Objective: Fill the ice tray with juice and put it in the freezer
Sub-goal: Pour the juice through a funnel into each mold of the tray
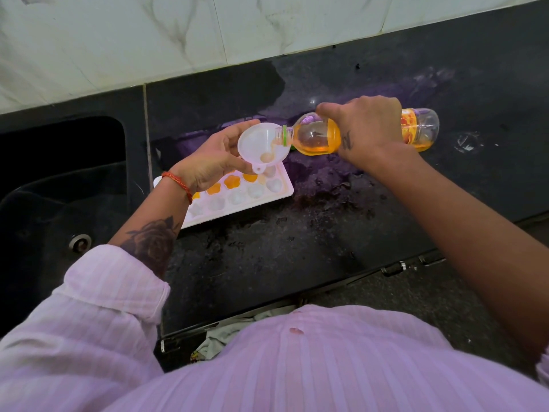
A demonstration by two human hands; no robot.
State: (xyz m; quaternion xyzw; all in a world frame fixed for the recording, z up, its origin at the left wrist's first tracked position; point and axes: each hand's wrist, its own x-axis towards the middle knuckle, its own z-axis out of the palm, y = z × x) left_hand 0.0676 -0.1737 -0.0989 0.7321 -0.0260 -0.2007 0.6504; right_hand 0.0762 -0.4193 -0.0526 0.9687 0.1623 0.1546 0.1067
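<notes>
White plastic ice tray with flower-shaped cells (261, 195) sits on the black granite counter (297, 248), long axis running lower-left to upper-right, directly under the left hand (208, 162). Far row has orange juice; near row looks empty. Left hand pinches a white plastic funnel (263, 147) over the tray's far-right end. Right hand (365, 129) grips the clear juice bottle (323, 138), tipped sideways, neck in the funnel.

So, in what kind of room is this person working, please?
Most likely a home kitchen. A dark stone counter runs below a pale marble-patterned tiled wall, with a sunken dark sink at the left. On the counter lies an ice tray, which also fits a kitchen.
</notes>
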